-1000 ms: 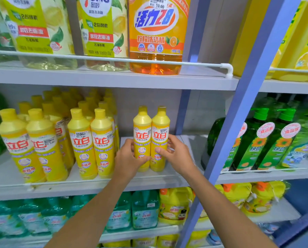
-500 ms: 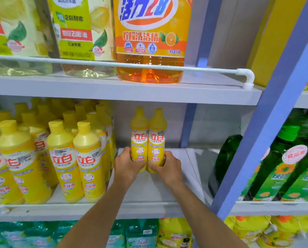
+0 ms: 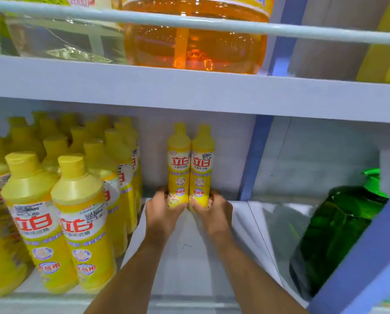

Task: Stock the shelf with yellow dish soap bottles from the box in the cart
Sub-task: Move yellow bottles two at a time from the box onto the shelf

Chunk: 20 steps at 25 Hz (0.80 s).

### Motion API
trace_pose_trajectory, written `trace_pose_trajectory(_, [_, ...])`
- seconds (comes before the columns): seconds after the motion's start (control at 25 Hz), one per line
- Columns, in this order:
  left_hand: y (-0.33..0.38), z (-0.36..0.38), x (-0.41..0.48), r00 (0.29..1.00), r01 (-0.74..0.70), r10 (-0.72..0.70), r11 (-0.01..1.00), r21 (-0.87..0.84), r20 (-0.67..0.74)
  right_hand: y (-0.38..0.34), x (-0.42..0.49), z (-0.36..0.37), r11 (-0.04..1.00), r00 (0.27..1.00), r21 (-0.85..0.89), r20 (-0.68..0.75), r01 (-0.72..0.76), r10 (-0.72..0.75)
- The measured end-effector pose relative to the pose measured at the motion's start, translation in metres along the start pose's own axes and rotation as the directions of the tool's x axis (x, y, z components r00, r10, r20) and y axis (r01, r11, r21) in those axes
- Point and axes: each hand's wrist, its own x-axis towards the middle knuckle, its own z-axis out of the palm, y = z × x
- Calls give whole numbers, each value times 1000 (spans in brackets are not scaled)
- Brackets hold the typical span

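The left hand (image 3: 164, 210) and right hand (image 3: 213, 211) cover the bases of the two bottles (image 3: 190, 168), so whether they touch the shelf (image 3: 189, 264) cannot be told. At 12 o'clock the orange jug (image 3: 194, 44) is cut off by the top edge, its label out of sight. At 9 o'clock the stocked row (image 3: 60, 211) runs off the left edge, and its rear bottles are blurred and half hidden. At 4 o'clock the green bottle (image 3: 339, 234) is smeared, its lower part behind the blue post (image 3: 359, 268). Price stickers are too blurred to read surely.
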Motion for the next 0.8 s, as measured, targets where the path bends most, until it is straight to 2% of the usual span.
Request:
trace_pose_trajectory(0.28, [-3, 3, 4, 997, 51, -45, 994, -102, 57, 7, 2, 7, 998, 1000, 62, 8, -23, 22])
trace_pose_trajectory(0.56, [11, -4, -2, 990, 102, -93, 992, -76, 110, 6, 2, 4, 998, 998, 57, 58, -29, 26])
trace_pose_trajectory(0.68, [25, -14, -8, 981, 141, -148, 988, 63, 123, 1, 1, -12, 999, 988, -43, 152, 0, 6])
trace_pose_trajectory(0.8, [36, -26, -21, 978, 39, -104, 944, 328, 181, -9, -5, -35, 918, 968, -386, 250, 86, 14])
